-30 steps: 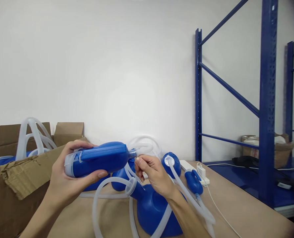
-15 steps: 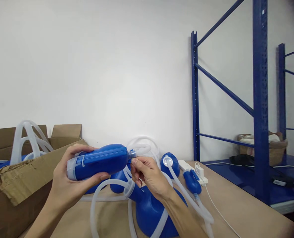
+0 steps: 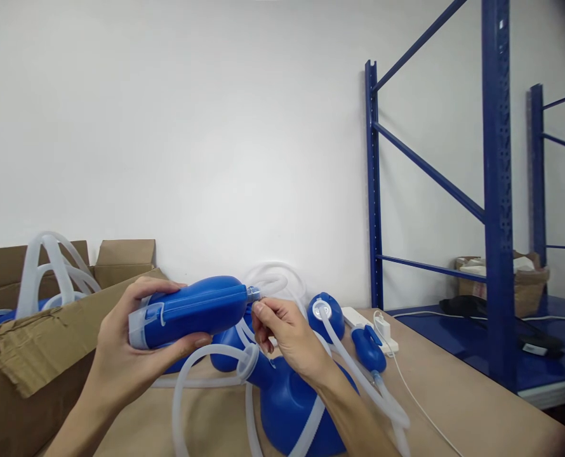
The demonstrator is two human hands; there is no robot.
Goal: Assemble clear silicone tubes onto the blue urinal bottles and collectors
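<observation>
My left hand [image 3: 134,343] is wrapped round a blue plastic bottle [image 3: 201,308], held almost level above the table. A clear cap [image 3: 138,327] covers its left end, and a short clear nozzle [image 3: 253,294] sticks out on the right. Just below that nozzle, the thumb and fingers of my right hand [image 3: 280,327] are pinched together; what lies between them is hidden. Under my right hand stands a larger blue container [image 3: 287,412] with a translucent hose [image 3: 180,387] joined at its neck ring [image 3: 248,362].
A cardboard box [image 3: 49,355] with hoses and blue containers stands at left. Behind my hands lies another blue container [image 3: 326,314] with a hose. A small blue bottle [image 3: 368,349] rests beside a white power strip [image 3: 390,346]. A blue metal rack [image 3: 498,190] rises at right.
The view has shifted slightly. Both hands keep nearly the same pose, and the blue bottle has barely moved.
</observation>
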